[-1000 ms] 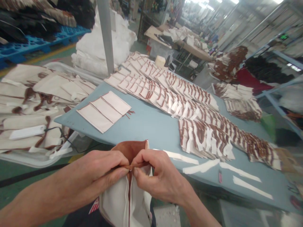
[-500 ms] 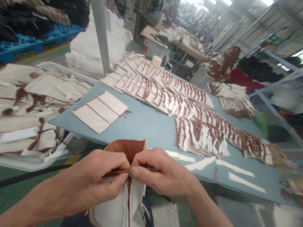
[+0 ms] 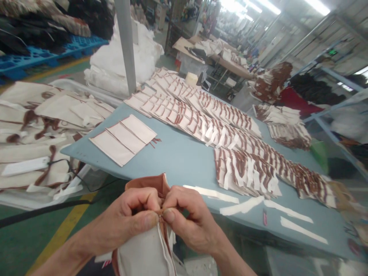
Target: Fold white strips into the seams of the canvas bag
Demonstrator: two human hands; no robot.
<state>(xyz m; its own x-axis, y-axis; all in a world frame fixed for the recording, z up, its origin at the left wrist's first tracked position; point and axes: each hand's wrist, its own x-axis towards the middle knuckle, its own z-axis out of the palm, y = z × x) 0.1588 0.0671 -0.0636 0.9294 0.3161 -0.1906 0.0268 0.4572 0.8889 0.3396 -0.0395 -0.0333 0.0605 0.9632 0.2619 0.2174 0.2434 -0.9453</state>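
Observation:
Both hands pinch the same cream fabric piece with brown lining, held up at the near edge of the table. My left hand has thumb and forefinger closed on its brown-edged seam. Right beside it, my right hand pinches the seam too, thumb tip almost touching the left one. What exactly lies between the fingertips is too small to make out. Behind the hands the brown lining stands up as an open fold. A flat cream panel with brown seams lies beyond, on the blue-grey table.
Overlapping rows of cream and brown pieces cover the table's far side, with a stack nearer. White strips and a small pink tool lie at the near edge. A filled tub stands left; a metal post rises behind.
The fabric piece has tilted and turned slightly between the hands, and its lining fold looks narrower. Both hands keep pinching the seam. The view has shifted a little.

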